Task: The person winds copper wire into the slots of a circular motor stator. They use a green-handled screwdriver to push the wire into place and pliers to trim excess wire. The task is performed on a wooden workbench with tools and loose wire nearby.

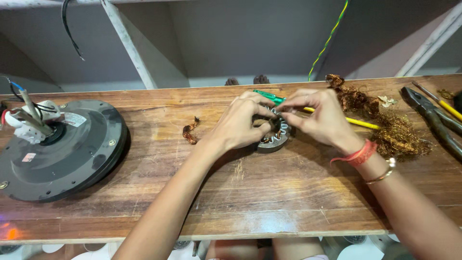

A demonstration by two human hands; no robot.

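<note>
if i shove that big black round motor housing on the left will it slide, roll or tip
The motor housing lies flat and wide on the wooden bench, so it would probably slide, not roll or tip. It looks like metal, so likely heavy. Its wires look floppy.

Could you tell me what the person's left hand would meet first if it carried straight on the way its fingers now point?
The left hand points rightward at the toothed metal stator ring, which its fingers already touch. Just beyond is the right hand, so it would press into the ring and then those fingers.
</note>
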